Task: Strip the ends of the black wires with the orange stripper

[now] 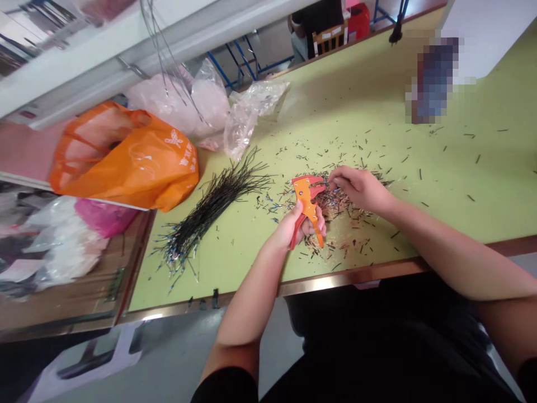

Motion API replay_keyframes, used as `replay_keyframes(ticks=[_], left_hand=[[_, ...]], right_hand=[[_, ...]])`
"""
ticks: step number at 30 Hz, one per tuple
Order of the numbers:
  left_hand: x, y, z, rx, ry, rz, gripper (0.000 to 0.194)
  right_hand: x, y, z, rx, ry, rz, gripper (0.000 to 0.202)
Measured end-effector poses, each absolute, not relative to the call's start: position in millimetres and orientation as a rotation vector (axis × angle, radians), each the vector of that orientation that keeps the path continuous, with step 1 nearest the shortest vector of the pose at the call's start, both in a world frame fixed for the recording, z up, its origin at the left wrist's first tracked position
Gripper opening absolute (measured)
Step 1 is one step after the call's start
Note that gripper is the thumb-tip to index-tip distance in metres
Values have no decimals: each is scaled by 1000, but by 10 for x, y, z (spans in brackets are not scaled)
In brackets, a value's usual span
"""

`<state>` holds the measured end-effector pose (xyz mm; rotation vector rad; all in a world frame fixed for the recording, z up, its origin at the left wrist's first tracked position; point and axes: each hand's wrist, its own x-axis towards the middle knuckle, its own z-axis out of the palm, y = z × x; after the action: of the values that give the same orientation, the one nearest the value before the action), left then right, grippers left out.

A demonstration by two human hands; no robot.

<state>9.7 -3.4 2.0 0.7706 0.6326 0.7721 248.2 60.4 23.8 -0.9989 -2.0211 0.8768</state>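
Note:
My left hand (297, 223) is wrapped round the handles of an orange and red wire stripper (308, 197), whose jaws point right. Close to those jaws, my right hand (356, 184) has its fingers pinched together around the end of a thin dark wire (326, 183) that reaches to the tool. Beneath both hands lies a heap of short wire scraps (344, 207), black, copper and blue. To the left rests a long bundle of black wires (213, 201) with blue and bare tips at its near end.
An orange bag (138, 162) and clear plastic bags (201, 101) lie at the table's left back. Loose clippings dot the green tabletop (461, 162). A white shelf (104, 50) runs across the upper left. Someone in dark clothes (321, 22) sits beyond the table.

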Motion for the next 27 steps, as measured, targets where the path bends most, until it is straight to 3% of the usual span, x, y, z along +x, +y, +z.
replay_keyframes(ticks=[12, 17, 27], left_hand=[[81, -27, -39, 778, 673, 747, 70], [84, -38, -37, 770, 709, 751, 69], [190, -66, -22, 844, 714, 779, 69]], right_hand=[[2450, 582, 248, -982, -2015, 866, 17], [2410, 562, 253, -955, -1999, 886, 5], [2393, 532, 289, -966, -1992, 958, 7]])
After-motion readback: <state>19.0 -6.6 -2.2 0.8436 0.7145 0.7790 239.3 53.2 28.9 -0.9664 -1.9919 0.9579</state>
